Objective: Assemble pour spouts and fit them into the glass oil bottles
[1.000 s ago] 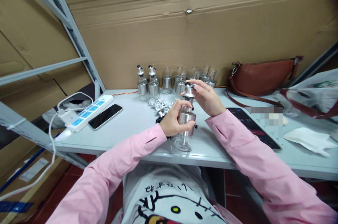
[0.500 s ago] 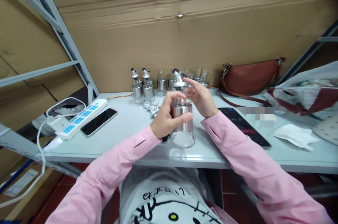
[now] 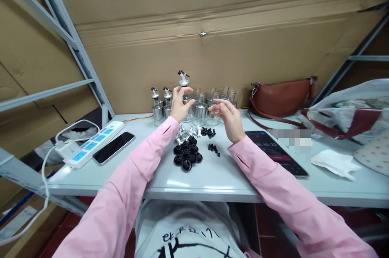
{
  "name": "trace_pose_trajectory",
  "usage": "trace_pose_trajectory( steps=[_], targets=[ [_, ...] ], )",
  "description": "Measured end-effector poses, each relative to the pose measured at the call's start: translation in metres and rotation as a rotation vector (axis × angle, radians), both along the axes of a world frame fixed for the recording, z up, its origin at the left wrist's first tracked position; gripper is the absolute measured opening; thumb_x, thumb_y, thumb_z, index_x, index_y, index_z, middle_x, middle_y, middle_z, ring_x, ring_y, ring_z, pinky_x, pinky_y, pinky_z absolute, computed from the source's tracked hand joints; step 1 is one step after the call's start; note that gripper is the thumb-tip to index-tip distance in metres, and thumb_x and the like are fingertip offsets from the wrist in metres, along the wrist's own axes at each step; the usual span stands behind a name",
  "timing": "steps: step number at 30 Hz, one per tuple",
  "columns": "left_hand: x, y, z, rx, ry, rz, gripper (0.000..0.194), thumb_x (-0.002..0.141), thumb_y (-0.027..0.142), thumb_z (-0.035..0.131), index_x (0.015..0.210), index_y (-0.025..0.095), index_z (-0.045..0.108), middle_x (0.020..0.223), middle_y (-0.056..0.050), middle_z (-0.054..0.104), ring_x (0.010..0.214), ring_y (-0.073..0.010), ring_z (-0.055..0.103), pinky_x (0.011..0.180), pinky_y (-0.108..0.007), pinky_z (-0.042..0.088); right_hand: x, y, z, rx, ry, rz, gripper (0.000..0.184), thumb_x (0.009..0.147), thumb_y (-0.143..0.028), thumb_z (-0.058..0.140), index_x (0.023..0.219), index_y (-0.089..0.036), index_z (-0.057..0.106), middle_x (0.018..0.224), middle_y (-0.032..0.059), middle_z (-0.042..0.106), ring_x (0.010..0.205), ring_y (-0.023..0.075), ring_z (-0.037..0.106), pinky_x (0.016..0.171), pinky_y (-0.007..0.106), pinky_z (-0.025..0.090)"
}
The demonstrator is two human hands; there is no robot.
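Observation:
My left hand (image 3: 180, 106) is closed around a glass oil bottle with a steel band, near the back row. The bottle's silver pour spout (image 3: 183, 79) with a black flip top rises above my fingers, while my hand hides much of its body. To the right, my right hand (image 3: 229, 118) hangs over the table with fingers apart and holds nothing. Behind my hands stand several glass bottles (image 3: 199, 112) without spouts. Two spouted bottles (image 3: 157, 108) stand left of my left hand.
Black ribbed stoppers (image 3: 186, 152), silver spout parts (image 3: 184, 134) and small black pieces (image 3: 213, 148) lie in front. A power strip (image 3: 94, 144) and phone (image 3: 114, 148) are left; a tablet (image 3: 276, 152), brown bag (image 3: 281, 97) and white tissue (image 3: 336, 162) are right. Cardboard (image 3: 231, 47) stands behind.
My left hand has carried the spouted bottle from the table front back toward the row. My right hand has come away from its spout. The black stoppers now show uncovered.

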State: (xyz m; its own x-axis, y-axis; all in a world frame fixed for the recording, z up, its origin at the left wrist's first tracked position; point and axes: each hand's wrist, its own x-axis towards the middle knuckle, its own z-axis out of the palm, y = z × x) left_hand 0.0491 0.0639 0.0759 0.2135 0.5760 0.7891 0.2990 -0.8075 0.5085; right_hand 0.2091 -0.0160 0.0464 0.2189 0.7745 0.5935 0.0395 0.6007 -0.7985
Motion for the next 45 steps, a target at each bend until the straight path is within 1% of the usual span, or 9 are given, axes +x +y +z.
trace_pose_trajectory(
  steps=[9, 16, 23, 28, 30, 34, 37, 41, 45],
  targets=[
    [0.012, 0.027, -0.022, -0.105, 0.113, -0.003, 0.031, 0.071, 0.004, 0.057, 0.098, 0.018, 0.053, 0.114, -0.006, 0.041, 0.113, -0.0181, 0.045, 0.104, -0.032, 0.032, -0.004, -0.005, 0.001, 0.013, -0.095, 0.059, 0.034, 0.082, -0.047, 0.053, 0.101, -0.020, 0.059, 0.077, 0.0021, 0.066, 0.072, 0.0157, 0.059, 0.070, 0.031, 0.045],
    [0.007, 0.036, -0.038, -0.208, 0.172, -0.025, 0.035, 0.068, 0.000, 0.054, 0.098, 0.018, 0.052, 0.115, -0.006, 0.041, 0.118, -0.0186, 0.042, 0.107, -0.034, 0.028, -0.006, -0.005, 0.001, 0.003, -0.099, 0.084, 0.034, 0.081, -0.049, 0.053, 0.100, -0.021, 0.060, 0.074, 0.0016, 0.066, 0.072, 0.0164, 0.061, 0.069, 0.031, 0.045],
    [0.002, 0.046, -0.038, -0.276, 0.183, -0.045, 0.042, 0.067, -0.004, 0.046, 0.103, 0.017, 0.054, 0.126, -0.009, 0.041, 0.128, -0.0198, 0.036, 0.110, -0.037, 0.026, -0.006, -0.006, 0.001, -0.010, -0.110, 0.101, 0.034, 0.081, -0.048, 0.055, 0.101, -0.020, 0.060, 0.071, 0.0019, 0.066, 0.068, 0.0163, 0.060, 0.070, 0.033, 0.046],
    [-0.016, 0.022, -0.040, -0.331, 0.165, -0.055, 0.047, 0.073, 0.002, 0.046, 0.116, 0.020, 0.052, 0.143, -0.009, 0.028, 0.137, -0.0248, 0.021, 0.108, -0.041, 0.028, -0.006, -0.006, 0.000, -0.017, -0.108, 0.105, 0.031, 0.080, -0.045, 0.056, 0.100, -0.021, 0.060, 0.069, 0.0011, 0.066, 0.066, 0.0159, 0.060, 0.069, 0.032, 0.046],
    [-0.030, 0.004, -0.045, -0.268, 0.123, -0.027, 0.038, 0.078, 0.009, 0.045, 0.114, 0.020, 0.052, 0.141, -0.010, 0.030, 0.134, -0.0240, 0.028, 0.103, -0.040, 0.035, -0.006, -0.005, 0.000, -0.019, -0.107, 0.107, 0.031, 0.080, -0.044, 0.057, 0.099, -0.021, 0.060, 0.069, 0.0007, 0.065, 0.066, 0.0157, 0.060, 0.069, 0.032, 0.046],
    [-0.056, -0.021, -0.059, -0.091, 0.111, 0.056, 0.023, 0.081, 0.016, 0.043, 0.100, 0.018, 0.054, 0.117, -0.009, 0.049, 0.115, -0.0196, 0.046, 0.093, -0.035, 0.042, -0.005, -0.003, -0.002, -0.024, -0.137, 0.092, 0.029, 0.079, -0.043, 0.057, 0.098, -0.020, 0.060, 0.068, 0.0004, 0.064, 0.065, 0.0157, 0.060, 0.069, 0.032, 0.047],
    [-0.068, -0.022, -0.066, -0.033, 0.219, 0.094, 0.022, 0.080, 0.019, 0.042, 0.100, 0.018, 0.054, 0.107, -0.008, 0.052, 0.108, -0.0200, 0.047, 0.098, -0.037, 0.037, -0.002, 0.001, -0.007, -0.039, -0.288, 0.018, 0.024, 0.081, -0.037, 0.054, 0.095, -0.019, 0.061, 0.067, 0.0010, 0.064, 0.066, 0.0166, 0.060, 0.071, 0.033, 0.047],
    [-0.068, -0.019, -0.073, -0.210, 0.358, 0.122, 0.040, 0.071, 0.011, 0.036, 0.108, 0.019, 0.048, 0.114, -0.008, 0.048, 0.115, -0.0226, 0.042, 0.102, -0.044, 0.030, 0.006, 0.010, -0.021, -0.005, -0.848, -0.161, 0.013, 0.079, -0.024, 0.054, 0.084, -0.018, 0.065, 0.082, 0.0061, 0.066, 0.081, 0.0221, 0.057, 0.078, 0.038, 0.043],
    [-0.060, -0.026, -0.075, -0.361, 0.478, 0.063, 0.056, 0.059, 0.008, 0.037, 0.113, 0.022, 0.043, 0.124, -0.006, 0.043, 0.123, -0.0229, 0.036, 0.103, -0.048, 0.024, 0.013, 0.022, -0.037, 0.001, -1.207, -0.088, 0.014, 0.081, -0.021, 0.053, 0.077, -0.018, 0.067, 0.099, 0.0098, 0.063, 0.094, 0.0254, 0.053, 0.086, 0.041, 0.040]
  ],
)
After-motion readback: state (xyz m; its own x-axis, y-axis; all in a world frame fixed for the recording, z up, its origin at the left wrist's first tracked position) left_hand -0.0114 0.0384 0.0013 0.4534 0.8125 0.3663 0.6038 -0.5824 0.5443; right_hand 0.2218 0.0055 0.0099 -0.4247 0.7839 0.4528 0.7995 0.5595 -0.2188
